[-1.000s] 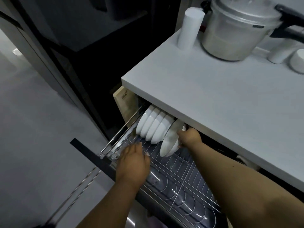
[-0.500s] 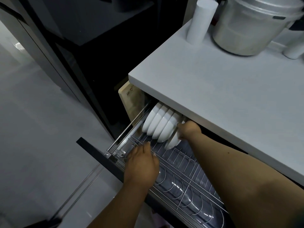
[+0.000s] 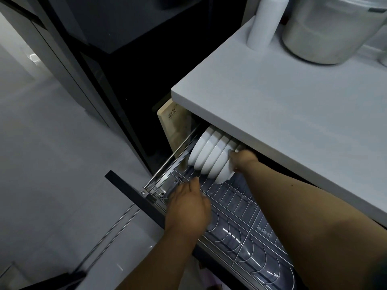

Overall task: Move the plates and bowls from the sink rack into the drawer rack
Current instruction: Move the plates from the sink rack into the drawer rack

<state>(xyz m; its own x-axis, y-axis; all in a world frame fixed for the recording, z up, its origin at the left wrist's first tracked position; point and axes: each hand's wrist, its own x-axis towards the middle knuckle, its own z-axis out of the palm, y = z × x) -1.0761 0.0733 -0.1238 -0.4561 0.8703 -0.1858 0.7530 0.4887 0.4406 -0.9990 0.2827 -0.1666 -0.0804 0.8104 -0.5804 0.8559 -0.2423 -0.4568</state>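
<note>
White bowls (image 3: pixel 211 162) racked (on edge), right hand (image 3: pixel 243 160) gripping

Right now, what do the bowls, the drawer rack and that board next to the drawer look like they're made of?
Bowls: likely glazed ceramic, though melamine is possible; plain white, smooth, softly glossy.
Drawer rack: metal wire, chromed or stainless by its bright silver glints, over what looks like a clear plastic drip tray.
Board: pale wood or bamboo, matte, with a printed mark near its top corner.
</note>
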